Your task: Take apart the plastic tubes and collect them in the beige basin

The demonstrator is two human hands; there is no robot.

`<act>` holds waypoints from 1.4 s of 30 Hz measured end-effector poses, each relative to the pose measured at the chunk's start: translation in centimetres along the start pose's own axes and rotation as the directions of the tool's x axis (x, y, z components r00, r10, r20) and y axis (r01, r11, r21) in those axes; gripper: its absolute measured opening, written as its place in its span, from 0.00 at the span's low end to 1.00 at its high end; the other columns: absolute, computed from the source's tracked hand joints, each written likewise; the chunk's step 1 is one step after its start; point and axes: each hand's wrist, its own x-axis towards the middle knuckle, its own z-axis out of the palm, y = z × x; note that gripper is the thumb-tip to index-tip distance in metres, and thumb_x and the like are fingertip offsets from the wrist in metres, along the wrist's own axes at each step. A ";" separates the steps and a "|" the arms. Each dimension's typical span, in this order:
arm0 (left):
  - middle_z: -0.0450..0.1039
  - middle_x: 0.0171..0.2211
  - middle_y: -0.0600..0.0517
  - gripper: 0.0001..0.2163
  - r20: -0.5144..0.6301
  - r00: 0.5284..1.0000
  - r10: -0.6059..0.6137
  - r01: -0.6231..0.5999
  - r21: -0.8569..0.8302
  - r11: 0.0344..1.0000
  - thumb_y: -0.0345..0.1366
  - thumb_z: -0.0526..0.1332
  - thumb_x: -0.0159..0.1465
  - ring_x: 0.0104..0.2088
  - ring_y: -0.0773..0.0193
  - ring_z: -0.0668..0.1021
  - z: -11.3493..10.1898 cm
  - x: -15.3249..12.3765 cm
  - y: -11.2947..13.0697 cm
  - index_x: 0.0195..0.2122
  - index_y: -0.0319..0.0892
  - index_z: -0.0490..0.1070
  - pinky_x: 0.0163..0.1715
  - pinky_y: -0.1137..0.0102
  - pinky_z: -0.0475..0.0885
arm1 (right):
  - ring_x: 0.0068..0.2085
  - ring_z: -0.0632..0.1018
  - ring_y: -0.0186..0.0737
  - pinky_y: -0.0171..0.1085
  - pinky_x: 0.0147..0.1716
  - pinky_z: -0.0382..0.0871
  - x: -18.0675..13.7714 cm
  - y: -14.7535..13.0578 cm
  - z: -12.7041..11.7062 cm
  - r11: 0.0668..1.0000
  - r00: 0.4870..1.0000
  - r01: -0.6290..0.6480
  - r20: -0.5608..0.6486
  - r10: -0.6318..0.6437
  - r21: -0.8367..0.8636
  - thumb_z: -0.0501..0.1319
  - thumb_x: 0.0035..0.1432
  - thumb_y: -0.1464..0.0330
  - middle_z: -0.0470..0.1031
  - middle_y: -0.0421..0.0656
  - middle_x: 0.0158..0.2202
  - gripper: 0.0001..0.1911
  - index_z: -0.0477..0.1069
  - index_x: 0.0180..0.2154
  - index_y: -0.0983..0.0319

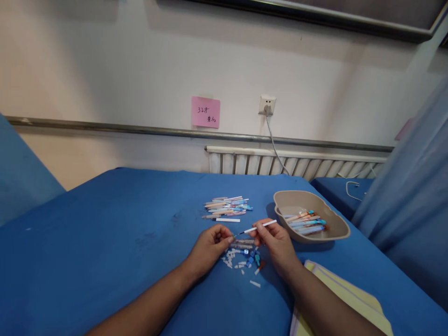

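Between the thumb and fingers of my right hand [269, 237] is a slim white pen refill [263, 226] with a dark front end, slanting down to the left. My left hand [213, 245] is pinched closed at the refill's tip; whatever its fingertips hold is too small to make out. Below both hands lie small white pen parts [229, 257], several blue pen parts [250, 259] and an orange-brown piece [260, 266]. Grey patterned pen barrels [244, 244] lie just behind them, partly hidden by my hands. Farther back is a loose pile of pens and barrels [227, 205].
A beige basin [338, 228] with several blue and orange pens [308, 223] stands to the right. Folded yellow cloth [345, 296] lies under my right forearm. Blue cloth covers the table [105, 233]. Behind are a radiator [252, 163] and a plugged socket [267, 105].
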 end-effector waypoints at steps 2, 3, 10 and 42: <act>0.65 0.23 0.56 0.09 0.002 1.000 -0.002 0.002 0.002 1.000 0.38 0.63 0.53 0.24 0.70 0.66 0.0 0.0 -0.1 0.27 0.38 0.67 0.25 0.75 0.61 | 0.22 0.70 0.30 0.31 0.23 0.63 -0.1 -0.1 0.1 1.000 1.000 0.000 0.008 0.000 0.001 0.63 0.51 0.57 0.74 0.41 0.25 0.15 0.71 0.32 0.63; 0.66 0.23 0.56 0.09 0.000 1.000 -0.002 0.002 0.002 1.000 0.38 0.63 0.53 0.24 0.70 0.67 -0.1 0.1 -0.2 0.27 0.38 0.67 0.25 0.75 0.61 | 0.22 0.70 0.30 0.31 0.23 0.63 -0.1 -0.1 0.1 1.000 1.000 -0.002 0.010 0.002 0.001 0.63 0.51 0.57 0.73 0.40 0.24 0.15 0.71 0.32 0.63; 0.65 0.22 0.56 0.09 0.007 1.000 0.010 -0.010 0.003 1.000 0.38 0.64 0.52 0.24 0.69 0.67 0.0 -0.1 0.0 0.26 0.39 0.67 0.25 0.75 0.61 | 0.22 0.70 0.31 0.31 0.23 0.63 0.0 0.0 0.0 1.000 0.999 -0.017 0.027 0.018 -0.024 0.62 0.52 0.57 0.73 0.40 0.24 0.15 0.70 0.32 0.63; 0.69 0.18 0.58 0.13 0.010 0.977 -0.212 0.205 -0.303 0.931 0.39 0.69 0.47 0.18 0.72 0.70 1.0 -0.9 0.5 0.28 0.39 0.68 0.20 0.77 0.64 | 0.24 0.74 0.36 0.34 0.24 0.67 -0.5 0.0 0.7 0.980 0.993 0.016 0.119 0.008 -0.197 0.61 0.51 0.53 0.77 0.44 0.25 0.19 0.74 0.32 0.63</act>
